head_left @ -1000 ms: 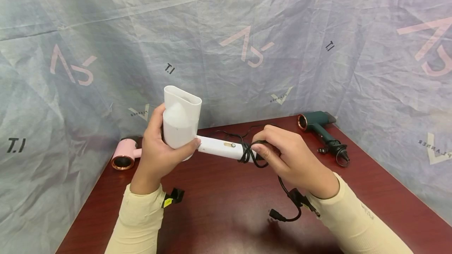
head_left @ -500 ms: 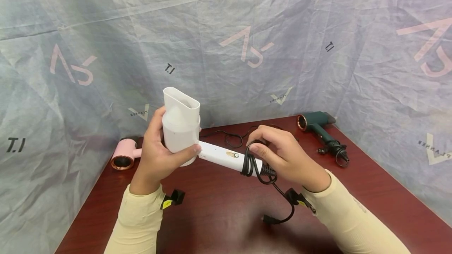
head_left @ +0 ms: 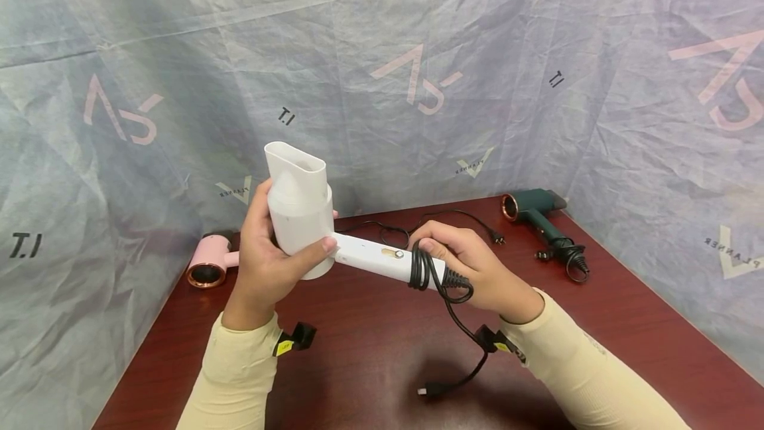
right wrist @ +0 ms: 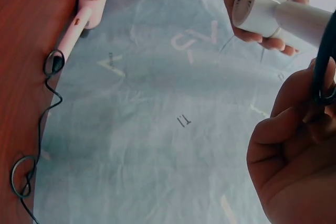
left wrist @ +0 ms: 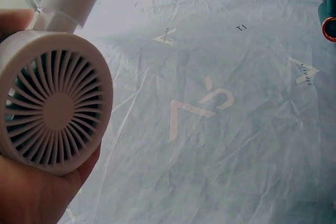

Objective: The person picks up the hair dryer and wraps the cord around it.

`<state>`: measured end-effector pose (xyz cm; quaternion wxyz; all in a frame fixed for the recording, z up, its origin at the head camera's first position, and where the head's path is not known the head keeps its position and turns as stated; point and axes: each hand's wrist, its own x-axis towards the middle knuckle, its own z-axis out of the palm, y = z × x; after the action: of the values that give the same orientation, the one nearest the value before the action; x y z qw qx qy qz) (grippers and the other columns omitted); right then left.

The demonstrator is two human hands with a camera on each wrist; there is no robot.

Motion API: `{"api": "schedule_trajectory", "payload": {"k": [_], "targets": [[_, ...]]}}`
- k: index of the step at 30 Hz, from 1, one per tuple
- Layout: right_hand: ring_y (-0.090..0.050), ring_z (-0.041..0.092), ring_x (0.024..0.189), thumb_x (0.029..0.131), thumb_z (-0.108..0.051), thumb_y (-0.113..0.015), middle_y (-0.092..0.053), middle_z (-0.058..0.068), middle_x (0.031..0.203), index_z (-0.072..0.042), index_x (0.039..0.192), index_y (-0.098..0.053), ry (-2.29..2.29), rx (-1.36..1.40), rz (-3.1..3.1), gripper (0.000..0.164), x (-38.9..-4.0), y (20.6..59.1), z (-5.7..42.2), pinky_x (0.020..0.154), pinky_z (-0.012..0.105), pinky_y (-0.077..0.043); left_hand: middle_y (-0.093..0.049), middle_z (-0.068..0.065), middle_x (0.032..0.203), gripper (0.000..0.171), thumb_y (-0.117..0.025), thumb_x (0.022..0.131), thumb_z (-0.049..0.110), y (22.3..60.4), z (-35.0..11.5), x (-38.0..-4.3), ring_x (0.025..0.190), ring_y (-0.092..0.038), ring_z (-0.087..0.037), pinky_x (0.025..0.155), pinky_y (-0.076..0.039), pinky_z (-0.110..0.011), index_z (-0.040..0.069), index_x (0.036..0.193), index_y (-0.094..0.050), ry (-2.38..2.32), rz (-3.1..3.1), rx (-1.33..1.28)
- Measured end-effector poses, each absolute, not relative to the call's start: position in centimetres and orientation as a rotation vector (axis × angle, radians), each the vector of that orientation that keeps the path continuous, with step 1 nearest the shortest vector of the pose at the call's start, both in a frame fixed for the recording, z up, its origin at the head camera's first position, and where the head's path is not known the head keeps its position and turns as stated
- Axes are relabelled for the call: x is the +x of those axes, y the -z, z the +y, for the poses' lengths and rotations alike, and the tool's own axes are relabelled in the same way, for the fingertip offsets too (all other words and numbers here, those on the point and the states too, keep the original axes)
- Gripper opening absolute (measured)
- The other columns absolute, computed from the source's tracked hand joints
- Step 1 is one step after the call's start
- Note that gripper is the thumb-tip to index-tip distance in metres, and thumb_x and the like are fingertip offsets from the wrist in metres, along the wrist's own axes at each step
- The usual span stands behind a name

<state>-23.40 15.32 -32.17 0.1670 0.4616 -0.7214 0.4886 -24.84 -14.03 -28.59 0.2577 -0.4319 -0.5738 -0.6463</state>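
Note:
A white hair dryer (head_left: pixel 298 214) is held above the table, its flat nozzle (head_left: pixel 295 158) tilted up. My left hand (head_left: pixel 262 264) grips it round the barrel, thumb along the front near the handle. The left wrist view shows its round slotted grille (left wrist: pixel 58 111) turned toward the camera. Toward its far end the handle (head_left: pixel 370 256) has a black cord (head_left: pixel 422 267) wound round it in several loops. There my right hand (head_left: pixel 477 267) holds the cord between thumb and fingers, close against the handle. The cord's plug end (head_left: pixel 432 389) dangles below.
On the dark red table (head_left: pixel 370 350) a pink hair dryer (head_left: pixel 210 259) lies at the left, its black cord (head_left: pixel 465 212) trailing along the back edge. A green hair dryer (head_left: pixel 537 208) with bundled cord lies at the back right. Grey cloth (head_left: pixel 382 85) hangs behind.
My right hand has moved left and slightly down from beyond the handle's end, bringing the cord over the handle. The dangling plug end has swung left and lower. My left hand keeps its grip.

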Motion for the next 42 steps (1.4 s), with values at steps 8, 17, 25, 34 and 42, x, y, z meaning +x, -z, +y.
{"api": "schedule_trajectory", "payload": {"k": [8,17,25,34,42], "targets": [[-0.051,0.013,0.062,0.111,-0.007,-0.039,-0.061,-0.003,0.078,-0.016,0.109,-0.064,-1.529,1.263,-2.138,0.027,-23.1,32.3,15.0,0.053,0.028,-0.046,-0.062,-0.023,0.116,0.08,-0.076,0.069,-0.02,28.5,-14.0,-24.8,0.091,-0.073,-0.034,0.082,-0.061,-0.039,-0.007,0.142,-0.046,1.759,-1.54,-1.145],[-0.054,0.02,0.054,0.113,-0.016,-0.04,-0.058,0.009,0.078,-0.015,0.109,-0.062,-1.644,1.239,-2.178,0.023,-23.3,32.7,14.6,0.048,0.035,-0.053,-0.061,-0.024,0.119,0.079,-0.077,0.071,-0.018,28.6,-13.6,-24.9,0.091,-0.072,-0.036,0.083,-0.061,-0.04,-0.005,0.143,-0.048,1.758,-1.515,-1.079],[-0.043,0.017,0.05,0.115,-0.02,-0.033,-0.045,0.005,0.071,-0.012,0.121,-0.059,-1.65,1.233,-2.347,0.028,-22.4,33.3,13.7,0.042,0.034,-0.047,-0.061,-0.022,0.117,0.072,-0.077,0.073,-0.014,28.6,-13.5,-25.1,0.092,-0.07,-0.036,0.084,-0.062,-0.04,-0.003,0.139,-0.051,1.766,-1.408,-0.93],[-0.038,0.005,0.059,0.114,-0.024,-0.038,-0.04,-0.009,0.067,-0.019,0.117,-0.063,-1.367,1.197,-2.448,0.026,-22.0,33.5,12.9,0.059,0.026,-0.042,-0.063,-0.021,0.115,0.071,-0.079,0.071,-0.014,28.1,-14.0,-25.2,0.088,-0.07,-0.034,0.084,-0.061,-0.039,-0.004,0.136,-0.052,1.741,-1.333,-0.851],[-0.041,0.004,0.062,0.114,-0.026,-0.041,-0.044,-0.01,0.071,-0.026,0.119,-0.063,-1.277,1.193,-2.436,0.023,-21.1,33.0,12.6,0.061,0.025,-0.045,-0.065,-0.015,0.112,0.068,-0.079,0.071,-0.012,27.1,-13.6,-23.9,0.091,-0.064,-0.028,0.084,-0.055,-0.034,-0.003,0.134,-0.054,1.672,-1.321,-0.768]]}}
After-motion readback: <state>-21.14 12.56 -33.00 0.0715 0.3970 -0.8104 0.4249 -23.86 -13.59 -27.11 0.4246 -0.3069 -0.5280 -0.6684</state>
